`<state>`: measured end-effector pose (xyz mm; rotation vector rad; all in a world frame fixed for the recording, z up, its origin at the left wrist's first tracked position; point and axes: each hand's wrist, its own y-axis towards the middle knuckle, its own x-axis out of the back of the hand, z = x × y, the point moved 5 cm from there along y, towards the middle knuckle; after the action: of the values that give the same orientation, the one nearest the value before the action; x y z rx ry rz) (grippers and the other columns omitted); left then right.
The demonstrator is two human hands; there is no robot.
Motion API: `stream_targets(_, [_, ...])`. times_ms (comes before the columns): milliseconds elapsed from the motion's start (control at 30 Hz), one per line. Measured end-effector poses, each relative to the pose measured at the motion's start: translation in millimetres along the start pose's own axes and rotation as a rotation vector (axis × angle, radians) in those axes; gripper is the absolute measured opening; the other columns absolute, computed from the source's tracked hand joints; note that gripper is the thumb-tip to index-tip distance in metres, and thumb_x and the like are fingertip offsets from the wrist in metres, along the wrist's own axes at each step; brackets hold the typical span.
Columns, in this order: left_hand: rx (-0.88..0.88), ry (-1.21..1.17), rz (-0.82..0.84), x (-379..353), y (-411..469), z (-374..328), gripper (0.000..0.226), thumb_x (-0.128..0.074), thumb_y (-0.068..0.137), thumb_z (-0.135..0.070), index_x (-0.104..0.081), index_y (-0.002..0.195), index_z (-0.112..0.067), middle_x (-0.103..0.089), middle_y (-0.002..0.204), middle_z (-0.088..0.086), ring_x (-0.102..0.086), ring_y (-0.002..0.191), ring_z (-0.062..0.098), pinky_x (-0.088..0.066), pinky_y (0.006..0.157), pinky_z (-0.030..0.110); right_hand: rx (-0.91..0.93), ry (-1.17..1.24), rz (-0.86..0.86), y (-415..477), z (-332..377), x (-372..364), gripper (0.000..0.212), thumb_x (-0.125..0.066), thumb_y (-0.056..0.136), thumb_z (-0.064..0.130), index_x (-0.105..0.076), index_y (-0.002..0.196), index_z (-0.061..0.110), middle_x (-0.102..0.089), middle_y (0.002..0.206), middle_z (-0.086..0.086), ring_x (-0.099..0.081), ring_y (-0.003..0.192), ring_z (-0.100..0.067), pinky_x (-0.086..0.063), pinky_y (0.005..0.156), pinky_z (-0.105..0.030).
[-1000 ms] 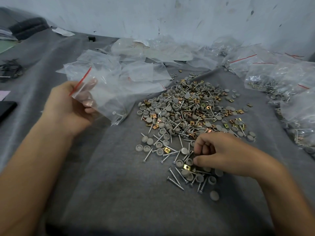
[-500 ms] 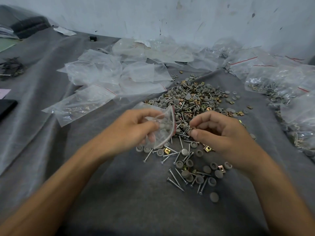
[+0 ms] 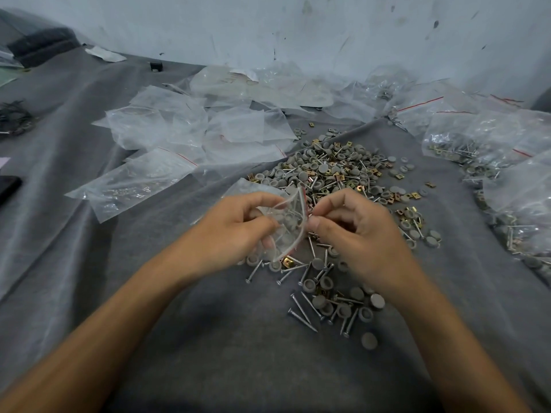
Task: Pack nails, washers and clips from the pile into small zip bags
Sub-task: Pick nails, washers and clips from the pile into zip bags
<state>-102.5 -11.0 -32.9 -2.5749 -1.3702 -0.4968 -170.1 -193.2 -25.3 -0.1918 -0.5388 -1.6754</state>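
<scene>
A grey cloth [image 3: 208,338] covered the whole table. Empty bags [image 3: 208,129] lay in a heap at the far left, and filled bags [image 3: 477,138] lay at the right. Between them was the pile [image 3: 343,174] of nails, grey washers and brass clips. In front of the pile, the left hand [image 3: 235,231] gripped a small zip bag [image 3: 286,222] with its mouth open toward the right. A few pieces were inside. The right hand [image 3: 357,231] had its thumb and forefinger pressed together at the bag's red rim. I could not tell what they pinched. Loose nails [image 3: 301,311] lay near.
</scene>
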Motion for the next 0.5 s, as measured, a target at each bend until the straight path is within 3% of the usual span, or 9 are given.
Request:
stream_targets(100, [0.014,-0.059,-0.046,5.7,2.2,1.6,0.031,-0.056,0.098,-0.009,-0.067,0.116,-0.032,-0.065,0.059,-0.005,-0.053,0.052,0.005,-0.044,0.050,0.020,-0.029,-0.067,0.042,0.4,-2.5,12.2,0.008,-0.075,0.090,0.027,-0.069,0.094,0.030,-0.073,0.082,0.005,-0.067,0.073,-0.008,-0.055,0.065,-0.031])
stream_targets(200, [0.025,-0.112,-0.079,9.2,3.7,1.5,0.032,-0.055,0.097,-0.007,-0.068,0.113,-0.031,-0.067,0.061,-0.001,-0.052,0.052,0.007,-0.042,0.049,0.016,-0.101,-0.224,0.270,-3.9,-9.8,11.4,0.007,-0.077,0.088,0.029,-0.073,0.093,0.031,-0.072,0.083,0.006,-0.067,0.075,-0.009,-0.057,0.070,-0.037])
stream_targets(267, [0.024,-0.114,-0.094,11.5,3.7,1.1,0.033,-0.054,0.097,-0.007,-0.067,0.113,-0.032,-0.068,0.062,-0.001,-0.052,0.052,0.007,-0.042,0.049,0.016,-0.150,-0.283,0.357,-7.4,-15.2,10.2,0.008,-0.079,0.087,0.030,-0.074,0.092,0.033,-0.072,0.084,0.011,-0.066,0.075,-0.006,-0.056,0.069,-0.033])
stream_targets(500, [0.033,-0.107,-0.108,13.8,4.4,1.6,0.034,-0.053,0.097,-0.008,-0.067,0.116,-0.033,-0.068,0.063,-0.001,-0.053,0.053,0.007,-0.043,0.050,0.020,-0.188,-0.492,0.465,-11.0,-23.0,12.1,0.035,-0.083,0.075,0.051,-0.069,0.106,0.044,-0.058,0.094,0.014,-0.054,0.083,0.004,-0.045,0.071,-0.019])
